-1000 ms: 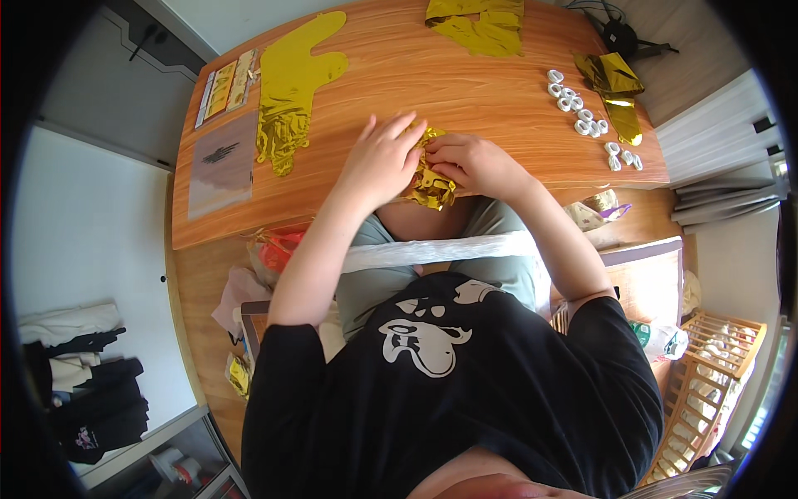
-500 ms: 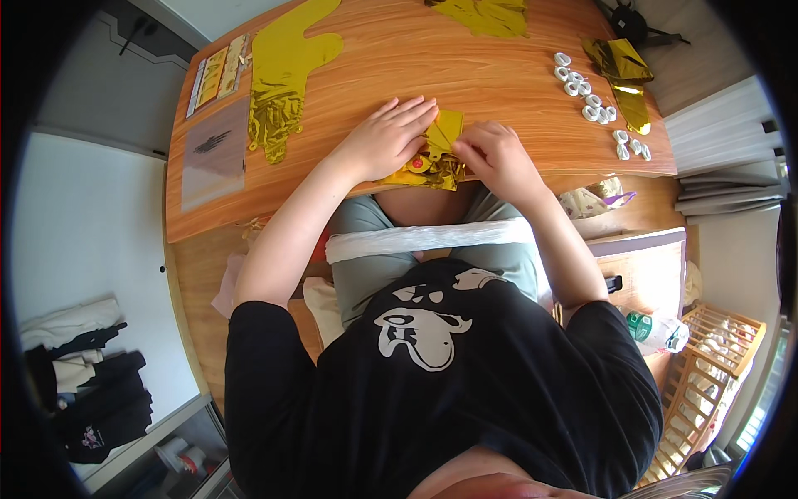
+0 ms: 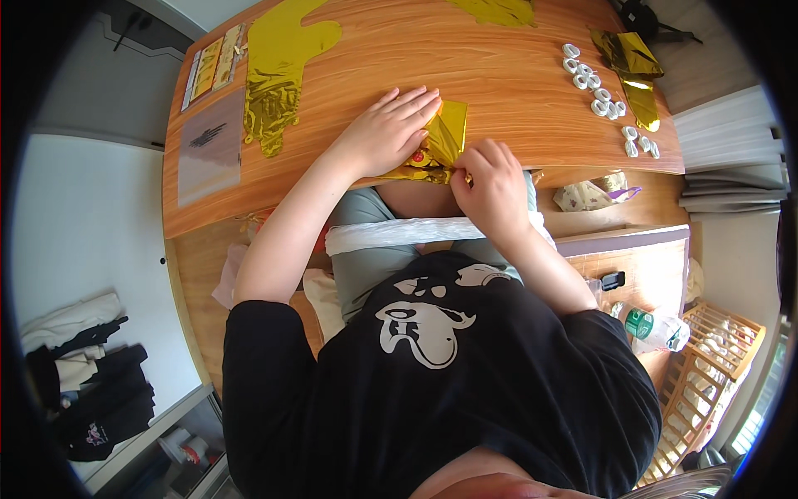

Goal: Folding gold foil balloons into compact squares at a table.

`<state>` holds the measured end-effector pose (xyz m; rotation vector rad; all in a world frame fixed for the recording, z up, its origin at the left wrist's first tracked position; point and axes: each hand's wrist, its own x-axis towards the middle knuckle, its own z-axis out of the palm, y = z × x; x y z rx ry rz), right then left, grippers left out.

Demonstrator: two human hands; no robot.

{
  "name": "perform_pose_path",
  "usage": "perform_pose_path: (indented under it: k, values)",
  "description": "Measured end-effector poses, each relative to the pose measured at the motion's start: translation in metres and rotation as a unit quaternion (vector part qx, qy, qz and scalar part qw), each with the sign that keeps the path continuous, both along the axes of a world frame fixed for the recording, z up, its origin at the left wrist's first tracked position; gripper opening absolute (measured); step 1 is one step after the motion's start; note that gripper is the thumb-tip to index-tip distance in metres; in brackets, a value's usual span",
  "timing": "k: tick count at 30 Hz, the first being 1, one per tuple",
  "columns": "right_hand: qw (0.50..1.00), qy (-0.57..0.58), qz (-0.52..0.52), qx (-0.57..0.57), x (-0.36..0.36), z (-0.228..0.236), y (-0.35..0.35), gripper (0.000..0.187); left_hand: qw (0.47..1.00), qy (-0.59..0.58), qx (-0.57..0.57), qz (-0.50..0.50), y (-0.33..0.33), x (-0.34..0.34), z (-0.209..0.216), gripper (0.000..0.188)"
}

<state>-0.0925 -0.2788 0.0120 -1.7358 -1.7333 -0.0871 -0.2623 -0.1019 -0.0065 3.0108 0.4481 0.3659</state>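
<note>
A folded, flat gold foil balloon (image 3: 450, 125) lies at the near edge of the wooden table, with a small red patch showing on it. My left hand (image 3: 387, 133) rests on its left part, palm down and fingers stretched out. At the balloon's near right corner, my right hand (image 3: 492, 185) pinches the foil between thumb and fingers, just past the table edge. The foil is pulled into creases toward that pinch. Part of the balloon is hidden under my left hand.
On the wooden table (image 3: 366, 50), another gold foil balloon (image 3: 277, 66) lies flat at the left, near a grey plastic sheet (image 3: 210, 162). Small white ribbon rolls (image 3: 600, 95) sit at the right, beside more gold foil (image 3: 636, 71). A plastic bottle (image 3: 652, 326) is at my lower right.
My right hand has moved down toward me, drawing the balloon's near right corner into creases. My left hand stays flat on the foil. The view has shifted slightly.
</note>
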Motion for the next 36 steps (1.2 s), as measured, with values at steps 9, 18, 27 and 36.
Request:
perform_pose_path:
  k: [9,18,27,36]
  values:
    - [0.980,0.053,0.184,-0.057,0.039,0.014,-0.014,0.033,1.000,-0.002,-0.020,-0.007,0.004,-0.003,-0.005,0.058]
    - [0.962,-0.077,0.261,-0.032,0.065,0.008,0.023,0.037,1.000,0.003,-0.008,-0.010,0.002,-0.002,-0.005,0.060]
    - [0.931,-0.028,0.361,-0.048,0.073,0.012,0.043,0.031,1.000,0.004,-0.011,-0.013,0.003,-0.003,-0.006,0.060]
    - [0.919,0.233,0.297,-0.111,0.047,0.005,0.045,0.019,1.000,0.018,-0.022,-0.003,0.001,-0.002,-0.002,0.058]
